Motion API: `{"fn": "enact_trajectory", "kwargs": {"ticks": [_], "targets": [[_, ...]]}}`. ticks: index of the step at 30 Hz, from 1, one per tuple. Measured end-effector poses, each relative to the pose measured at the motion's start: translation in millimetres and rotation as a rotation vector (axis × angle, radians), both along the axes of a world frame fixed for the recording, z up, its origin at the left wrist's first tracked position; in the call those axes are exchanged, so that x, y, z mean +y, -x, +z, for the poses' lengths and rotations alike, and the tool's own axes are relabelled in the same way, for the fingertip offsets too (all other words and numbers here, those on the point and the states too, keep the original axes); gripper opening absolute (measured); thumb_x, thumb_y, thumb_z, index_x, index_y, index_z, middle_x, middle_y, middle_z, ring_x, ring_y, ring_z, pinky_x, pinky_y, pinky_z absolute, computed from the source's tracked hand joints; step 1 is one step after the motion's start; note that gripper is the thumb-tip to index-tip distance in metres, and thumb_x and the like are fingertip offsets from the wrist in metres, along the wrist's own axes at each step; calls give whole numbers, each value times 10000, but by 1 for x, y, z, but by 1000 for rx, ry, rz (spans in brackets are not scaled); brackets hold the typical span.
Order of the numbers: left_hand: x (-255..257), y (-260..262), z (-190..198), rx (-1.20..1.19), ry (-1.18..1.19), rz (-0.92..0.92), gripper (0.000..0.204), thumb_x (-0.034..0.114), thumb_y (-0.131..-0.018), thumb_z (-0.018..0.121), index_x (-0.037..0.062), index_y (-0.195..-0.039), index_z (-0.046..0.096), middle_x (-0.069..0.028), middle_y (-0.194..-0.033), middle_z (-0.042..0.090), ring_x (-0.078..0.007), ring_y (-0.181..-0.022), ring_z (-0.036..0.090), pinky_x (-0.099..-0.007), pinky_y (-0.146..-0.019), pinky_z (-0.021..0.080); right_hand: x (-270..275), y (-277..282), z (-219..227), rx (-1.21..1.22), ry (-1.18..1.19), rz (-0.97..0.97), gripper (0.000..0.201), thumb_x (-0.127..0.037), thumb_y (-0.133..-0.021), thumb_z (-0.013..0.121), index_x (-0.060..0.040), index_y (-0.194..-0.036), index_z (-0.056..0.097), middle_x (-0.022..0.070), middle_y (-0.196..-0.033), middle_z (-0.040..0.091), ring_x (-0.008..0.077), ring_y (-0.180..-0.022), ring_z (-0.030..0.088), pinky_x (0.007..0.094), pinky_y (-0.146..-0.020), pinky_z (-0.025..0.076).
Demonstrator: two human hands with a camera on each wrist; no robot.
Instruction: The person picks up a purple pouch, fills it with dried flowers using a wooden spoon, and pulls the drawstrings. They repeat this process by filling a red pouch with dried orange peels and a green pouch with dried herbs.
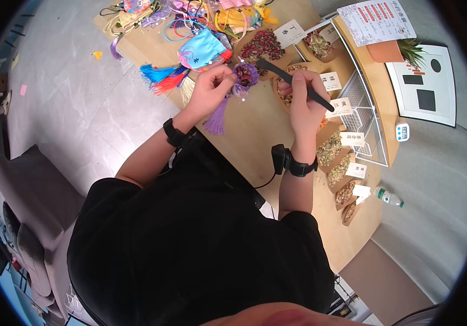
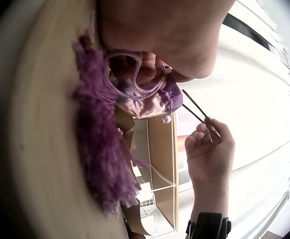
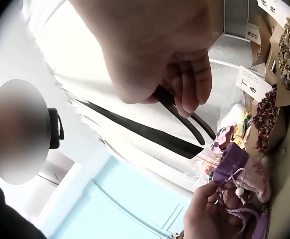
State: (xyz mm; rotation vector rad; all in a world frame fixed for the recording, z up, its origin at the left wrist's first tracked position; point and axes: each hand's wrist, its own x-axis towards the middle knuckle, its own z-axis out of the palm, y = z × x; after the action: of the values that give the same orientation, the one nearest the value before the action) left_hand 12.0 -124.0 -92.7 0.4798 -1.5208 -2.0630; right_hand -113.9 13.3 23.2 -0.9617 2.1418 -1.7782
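Note:
My left hand [image 1: 210, 91] grips a small purple drawstring pouch [image 1: 254, 76], its mouth spread and dark red dried petals [image 1: 244, 76] showing inside. A purple tassel [image 1: 215, 118] dangles below the pouch; in the left wrist view the looped lilac cord [image 2: 140, 89] hangs by the fingers. My right hand [image 1: 305, 106] holds black tweezers [image 1: 320, 100], their tips pointing toward the pouch mouth. The right wrist view shows the tweezers [image 3: 181, 117] with tips slightly apart and nothing visible between them, just above the pouch's purple rim [image 3: 230, 163].
Paper trays of dried herbs [image 1: 329, 149] with label cards line the table's right side; one of dark red petals [image 1: 263, 46] lies beyond the pouch. Colourful tasselled sachets [image 1: 203, 49] pile up at the far left. A wooden shelf [image 1: 372, 81] and a bottle [image 1: 389, 196] stand at right.

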Motion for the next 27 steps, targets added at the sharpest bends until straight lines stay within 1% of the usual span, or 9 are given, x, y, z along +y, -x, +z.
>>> {"fn": "enact_trajectory", "kwargs": {"ticks": [2, 5, 8, 11, 12, 16, 21, 24, 27], "targets": [[1, 0, 0, -10, -19, -6, 148, 90, -966, 590, 23, -834, 593, 75, -624, 452, -1, -574, 386, -224, -526, 283, 0, -4, 4, -10, -26, -17, 153, -120, -974, 581, 18, -931, 629, 41, -698, 658, 64, -634, 601, 202, -580, 463], [-1, -1, 0, -19, -31, -13, 146, 90, -966, 588, 23, -836, 593, 74, -621, 449, -2, -573, 385, -225, -525, 281, -12, 11, -7, 2, -33, -55, 151, -126, -961, 599, 16, -938, 646, 43, -699, 663, 72, -627, 609, 216, -575, 465], [-1, -1, -4, 2, -12, -19, 151, 106, -976, 576, 36, -843, 588, 69, -635, 470, -5, -579, 401, -213, -533, 296, -25, 34, -36, 201, -144, -49, 159, -148, -939, 622, 5, -945, 664, 55, -696, 672, 96, -604, 614, 245, -575, 476], [-2, -2, -4, 10, 21, -34, 165, 134, -996, 555, 62, -849, 578, 65, -658, 496, -10, -587, 419, -197, -545, 312, -36, 40, -51, 152, -267, -56, 169, -180, -922, 636, -18, -951, 676, 72, -691, 673, 126, -584, 614, 275, -581, 486], [-2, -2, -3, 9, 23, -33, 165, 134, -995, 557, 61, -849, 578, 65, -659, 496, -10, -587, 419, -197, -546, 313, -41, 40, -55, 105, -224, -35, 169, -195, -922, 633, -32, -938, 677, 84, -678, 664, 149, -579, 616, 292, -578, 485], [-1, -1, -1, 15, -13, -18, 144, 95, -967, 587, 22, -843, 591, 65, -641, 488, -3, -592, 420, -214, -544, 314, -47, 41, -67, 170, -244, -27, 165, -196, -923, 634, -34, -932, 666, 89, -676, 657, 152, -581, 619, 300, -578, 484], [-1, -2, 2, 11, -27, -21, 150, 98, -966, 592, 19, -839, 591, 67, -641, 483, -4, -594, 415, -217, -544, 312, -44, 39, -66, 207, -235, -16, 156, -180, -930, 624, -26, -935, 647, 76, -685, 661, 138, -585, 615, 290, -584, 487], [-2, -2, 3, 11, 3, -12, 153, 98, -967, 592, 19, -836, 592, 68, -638, 475, -3, -589, 406, -218, -540, 305, -33, 30, -47, 110, -135, -37, 147, -153, -954, 603, -13, -938, 643, 60, -697, 669, 107, -609, 614, 259, -586, 488], [-1, -1, 3, -1, 14, 1, 154, 96, -968, 589, 20, -834, 591, 69, -631, 465, -2, -582, 397, -219, -535, 294, -16, 17, -18, -42, -6, 24, 142, -127, -973, 582, 2, -950, 639, 49, -717, 672, 86, -640, 617, 229, -589, 485]]}}
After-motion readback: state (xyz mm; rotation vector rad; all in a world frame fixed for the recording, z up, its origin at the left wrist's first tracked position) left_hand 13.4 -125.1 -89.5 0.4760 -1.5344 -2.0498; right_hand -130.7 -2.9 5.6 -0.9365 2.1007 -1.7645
